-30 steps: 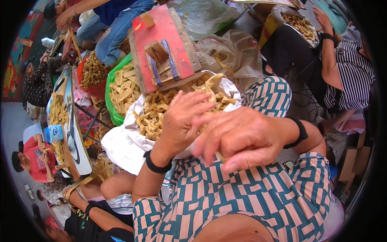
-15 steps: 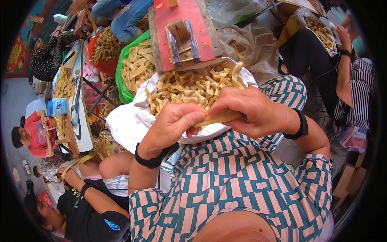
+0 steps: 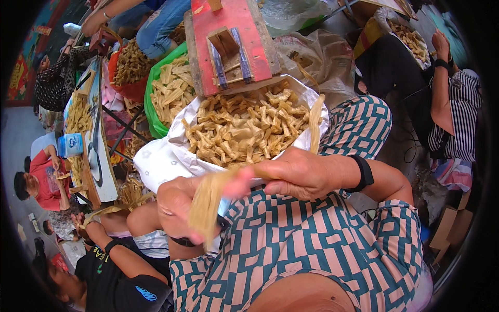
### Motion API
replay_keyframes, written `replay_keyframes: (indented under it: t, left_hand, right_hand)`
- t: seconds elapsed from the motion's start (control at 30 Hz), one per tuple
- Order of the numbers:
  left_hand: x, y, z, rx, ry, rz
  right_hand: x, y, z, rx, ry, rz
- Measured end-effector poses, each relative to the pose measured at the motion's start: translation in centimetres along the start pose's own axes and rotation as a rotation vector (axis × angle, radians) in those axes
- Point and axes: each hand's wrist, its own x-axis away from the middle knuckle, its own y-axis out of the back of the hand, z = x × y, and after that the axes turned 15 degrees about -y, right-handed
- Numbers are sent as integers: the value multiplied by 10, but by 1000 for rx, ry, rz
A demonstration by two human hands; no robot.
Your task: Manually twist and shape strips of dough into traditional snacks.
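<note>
A flat, pliable tan strip (image 3: 204,208), blurred by motion, hangs down at my left hand (image 3: 175,200). Its upper end runs across to my right hand (image 3: 304,174), whose fingers and thumb are pinched on it. My left hand is smeared too, with fingers closed around the strip. Both hands are just in front of the near rim of a white cloth-lined container (image 3: 174,136) in my lap. Inside lie many short, folded tan pieces (image 3: 244,127). One longer strip (image 3: 316,122) drapes over the container's right rim.
Beyond the container is a red board (image 3: 228,21) with a wooden block and blue-wrapped uprights. A green bag (image 3: 156,106) of pale strips stands to its left. People sit close on both sides; one in a black shirt (image 3: 122,278) is at lower left.
Both hands have drawn back from over the container toward my body. My left hand has moved left and down, and the strip now hangs loosely over it.
</note>
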Motion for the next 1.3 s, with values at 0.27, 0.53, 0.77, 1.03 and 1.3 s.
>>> replay_keyframes:
  t: [0.27,0.53,0.77,1.03,1.3]
  left_hand:
    - [-15,-4,28,-1808,62,537]
    - [-13,-2,38,-1767,-62,552]
    - [-4,6,42,-2018,-186,533]
    - [3,15,46,-2316,-217,239]
    - [7,5,55,-2170,-251,356]
  right_hand:
    - [12,29,7,-442,-537,221]
    - [13,15,-2,-730,-694,132]
    - [3,1,-1,-960,-608,-193]
    - [-9,15,-2,-655,-335,-95]
    - [-12,6,-13,-542,-360,-353]
